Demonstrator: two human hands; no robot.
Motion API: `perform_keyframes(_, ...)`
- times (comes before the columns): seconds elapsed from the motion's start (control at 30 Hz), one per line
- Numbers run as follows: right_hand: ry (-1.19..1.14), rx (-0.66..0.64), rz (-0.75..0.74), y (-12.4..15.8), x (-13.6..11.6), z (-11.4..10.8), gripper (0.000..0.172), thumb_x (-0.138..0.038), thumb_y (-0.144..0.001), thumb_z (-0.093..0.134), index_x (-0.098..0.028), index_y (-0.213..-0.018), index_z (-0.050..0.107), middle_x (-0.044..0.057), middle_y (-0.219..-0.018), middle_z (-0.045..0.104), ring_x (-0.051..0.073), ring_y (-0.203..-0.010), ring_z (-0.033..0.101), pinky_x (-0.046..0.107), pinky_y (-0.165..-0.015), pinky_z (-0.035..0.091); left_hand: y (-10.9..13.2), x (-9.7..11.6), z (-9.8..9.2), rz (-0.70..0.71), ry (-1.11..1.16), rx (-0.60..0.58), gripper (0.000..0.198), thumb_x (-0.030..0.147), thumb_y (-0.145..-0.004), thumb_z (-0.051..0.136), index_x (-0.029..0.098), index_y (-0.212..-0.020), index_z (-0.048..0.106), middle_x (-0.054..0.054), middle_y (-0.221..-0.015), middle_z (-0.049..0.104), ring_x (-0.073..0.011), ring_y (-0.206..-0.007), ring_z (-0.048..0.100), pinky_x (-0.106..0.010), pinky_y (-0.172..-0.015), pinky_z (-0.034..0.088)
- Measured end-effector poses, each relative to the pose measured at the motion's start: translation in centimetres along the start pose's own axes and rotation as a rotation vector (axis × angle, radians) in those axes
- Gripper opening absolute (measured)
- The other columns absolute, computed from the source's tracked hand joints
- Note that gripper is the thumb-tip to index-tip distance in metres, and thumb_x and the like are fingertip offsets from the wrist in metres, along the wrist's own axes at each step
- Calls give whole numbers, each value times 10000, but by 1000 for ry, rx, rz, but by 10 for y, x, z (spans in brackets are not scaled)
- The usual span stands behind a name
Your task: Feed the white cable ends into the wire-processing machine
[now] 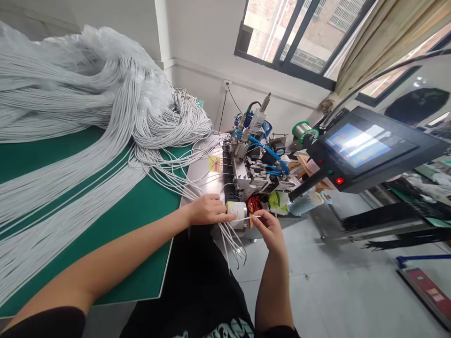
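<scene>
My left hand [208, 210] lies closed over a bundle of white cables [230, 237] at the near edge of the machine's metal plate. Loose cable ends hang below its fingers, and my left index finger stretches to the right. Between finger and thumb, my right hand [268, 229] pinches the end of one white cable [244, 218], drawn out sideways from the bundle. The left palm and the cables beneath it are hidden. Just behind the hands stands a bench machine [243, 164] with metal clamps and blue air tubes. A round silvery motor-like part [237, 210] sits under the single cable.
Long white cables [63, 197] cover much of the green table [141, 249] at left, partly under clear plastic [105, 42]. A control screen [359, 145] with a lit red button leans in from the right. Behind it stands a wire spool [305, 133].
</scene>
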State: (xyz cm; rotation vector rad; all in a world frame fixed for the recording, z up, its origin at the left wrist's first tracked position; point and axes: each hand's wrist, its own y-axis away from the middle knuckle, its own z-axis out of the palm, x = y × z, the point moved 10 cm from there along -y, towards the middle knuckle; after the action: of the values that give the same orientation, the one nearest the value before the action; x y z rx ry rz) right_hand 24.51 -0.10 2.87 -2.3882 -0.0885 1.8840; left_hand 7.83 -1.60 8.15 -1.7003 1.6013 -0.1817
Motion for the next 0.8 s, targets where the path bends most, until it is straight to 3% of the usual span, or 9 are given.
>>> perform_keyframes(0.17,-301,183,66,-15,22,2,282,-411,-694,763,-168,-775,645,-26,-592,529,77,-464,354,217,-434,229,-1,-4,-12,-33,2,64,232,384,-932,515,262,-1123,568,35,-757,624,-86,-578,502,-264,-612,396)
perform_keyframes(0.37,-482,423,13,-24,24,-4,315,-421,-655,775,-156,-794,676,-10,-599,561,49,-431,303,210,-414,182,3,-10,-10,-110,-19,64,165,315,-932,504,218,-1039,585,32,-728,632,-94,-591,523,-276,-637,399)
perform_keyframes(0.53,-468,428,-34,-26,21,-8,306,-426,-723,723,-154,-862,698,9,-660,585,46,-438,309,212,-416,192,6,-17,-5,-185,-46,57,115,288,-937,516,193,-936,582,47,-652,587,-98,-613,520,-286,-694,378)
perform_keyframes(0.8,-347,382,22,-26,28,-10,335,-435,-737,715,-143,-900,704,24,-694,620,52,-444,319,217,-412,210,12,-32,5,-344,-104,-20,154,163,-940,423,183,-862,554,-1,-749,595,-153,-798,536,-334,-789,321)
